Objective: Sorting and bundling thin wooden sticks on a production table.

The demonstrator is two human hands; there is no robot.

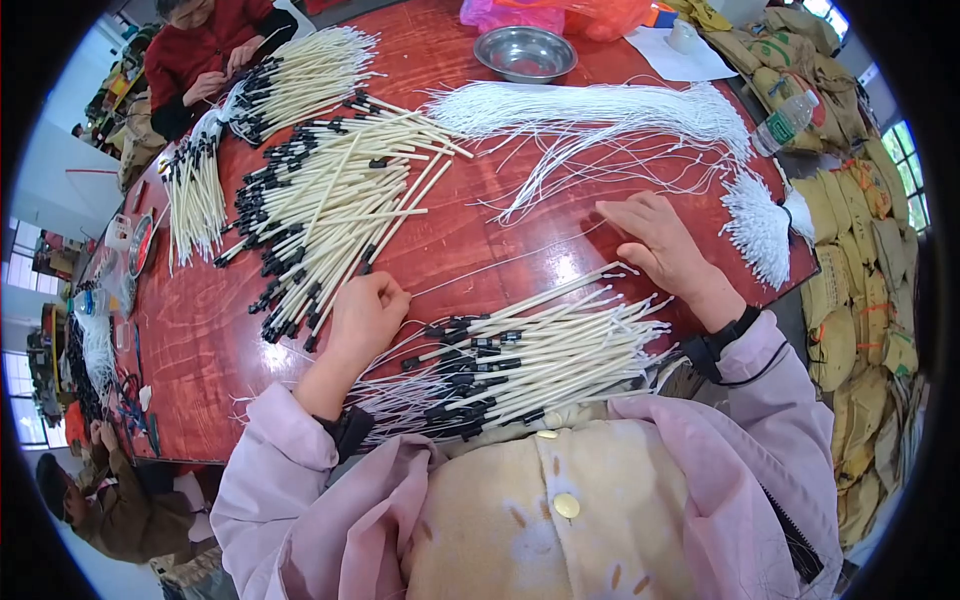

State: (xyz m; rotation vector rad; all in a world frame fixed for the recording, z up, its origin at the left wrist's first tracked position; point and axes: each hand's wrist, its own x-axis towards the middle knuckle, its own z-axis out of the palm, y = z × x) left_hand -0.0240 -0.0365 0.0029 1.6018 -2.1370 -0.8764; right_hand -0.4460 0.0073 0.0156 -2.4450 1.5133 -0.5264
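Note:
A thin white cord [500, 260] stretches across the red table between my hands. My left hand [368, 315] is closed in a pinch on its near end. At the other end, my right hand [668, 250] has its fingers stretched out and its thumb apart, with the cord running up to the fingertips. Below them, close to my body, lies a pile of cream rods [545, 355] with black ends and white cord loops at their tips. Left of centre spreads a larger heap of cream rods with black ends [335, 190]. A long bundle of white cords [600, 110] lies beyond my right hand.
A metal bowl [525, 53] stands at the far side near pink and red plastic bags. At right are a tied white cord bundle [765, 225], a plastic bottle [787, 122] and stacked sacks [850, 290]. Another person [205, 60] handles rods at far left; one more sits lower left.

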